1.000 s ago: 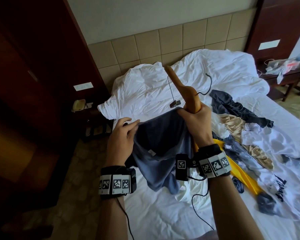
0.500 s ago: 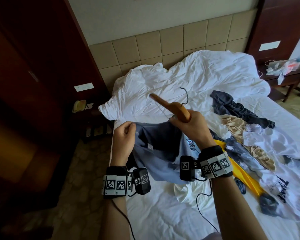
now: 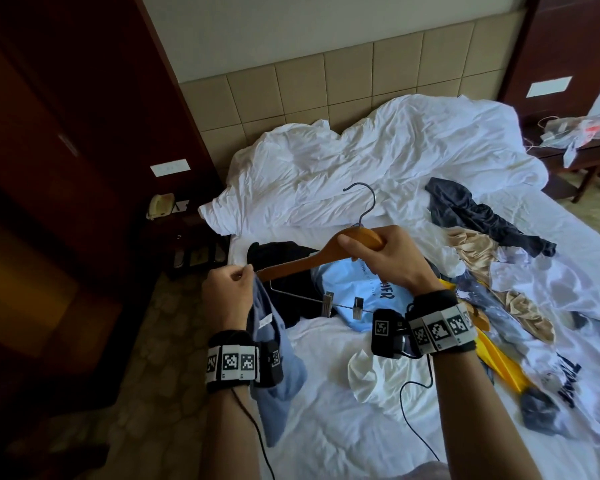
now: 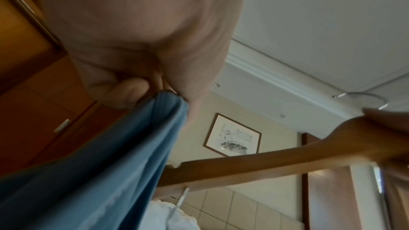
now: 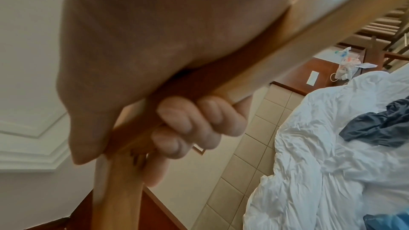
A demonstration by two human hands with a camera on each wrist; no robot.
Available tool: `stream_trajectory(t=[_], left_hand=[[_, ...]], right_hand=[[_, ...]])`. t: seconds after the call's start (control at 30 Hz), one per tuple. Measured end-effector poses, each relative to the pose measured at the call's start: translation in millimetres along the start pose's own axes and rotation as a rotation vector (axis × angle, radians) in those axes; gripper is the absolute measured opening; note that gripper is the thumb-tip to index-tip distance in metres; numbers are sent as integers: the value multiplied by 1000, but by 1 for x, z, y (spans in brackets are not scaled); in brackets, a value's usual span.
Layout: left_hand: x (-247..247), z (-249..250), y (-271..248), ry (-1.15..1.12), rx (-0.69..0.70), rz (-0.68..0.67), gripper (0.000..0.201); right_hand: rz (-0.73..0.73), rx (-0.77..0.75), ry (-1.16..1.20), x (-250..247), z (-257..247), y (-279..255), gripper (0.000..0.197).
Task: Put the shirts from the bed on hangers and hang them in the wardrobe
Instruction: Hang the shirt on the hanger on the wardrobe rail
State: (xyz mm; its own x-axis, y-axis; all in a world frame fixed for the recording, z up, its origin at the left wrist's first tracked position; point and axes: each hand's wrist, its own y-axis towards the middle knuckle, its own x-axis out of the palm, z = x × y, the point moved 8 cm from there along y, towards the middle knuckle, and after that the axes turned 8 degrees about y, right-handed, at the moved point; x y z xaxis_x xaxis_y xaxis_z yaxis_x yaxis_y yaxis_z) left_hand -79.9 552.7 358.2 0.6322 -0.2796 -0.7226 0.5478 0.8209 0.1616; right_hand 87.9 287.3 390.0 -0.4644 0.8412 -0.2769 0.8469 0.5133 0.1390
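Above the bed (image 3: 361,410), hanger (image 3: 302,259) now level.

Little can be read. On the bed (image 3: 378,427) the light blue shirt (image 3: 357,289) under the wooden hanger (image 3: 302,259) carries dark capital letters near the right hand (image 3: 381,261); only the end, which looks like "IFR", shows, the rest being hidden by the wrist. A line of small print above it is too fine to read. At 4 o'clock on the bed, a white shirt (image 3: 548,344) bears large dark block letters, creased and turned sideways, not legible. The framed picture (image 4: 232,135) on the wall shows columns of small characters, too blurred to read. The black-and-white squares on the wristbands (image 3: 440,329) are coded patterns, not text.
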Motion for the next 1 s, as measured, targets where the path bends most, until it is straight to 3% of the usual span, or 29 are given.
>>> stream_trajectory(t=[0.1,0.2,0.4,0.47,0.53,0.6,0.73,0.87,1.0], left_hand=[[-21,-7,-1,79,-55,94,37],[-31,-8,1,68,-47,63,35],[-24,19,-4,51,162,-86,31],[-21,30,-6,35,225,-133,29],[-16,39,-7,-54,284,-193,22],[-10,45,-6,-184,322,-222,16],[-14,73,-16,-369,402,-177,15],[-22,89,-21,-482,465,-146,22],[-26,99,-26,-512,506,-150,43]], right_hand=[[-34,-13,35,2,-1,2,46],[-89,-33,87,6,-2,3,47],[-123,-51,137,25,-4,7,61],[-127,-75,155,34,-6,8,58],[-111,-99,161,41,-10,8,48],[-91,-113,156,50,-14,7,51],[-51,-130,182,64,-20,7,57],[8,-162,195,69,-24,6,57],[65,-139,163,72,-18,10,65]])
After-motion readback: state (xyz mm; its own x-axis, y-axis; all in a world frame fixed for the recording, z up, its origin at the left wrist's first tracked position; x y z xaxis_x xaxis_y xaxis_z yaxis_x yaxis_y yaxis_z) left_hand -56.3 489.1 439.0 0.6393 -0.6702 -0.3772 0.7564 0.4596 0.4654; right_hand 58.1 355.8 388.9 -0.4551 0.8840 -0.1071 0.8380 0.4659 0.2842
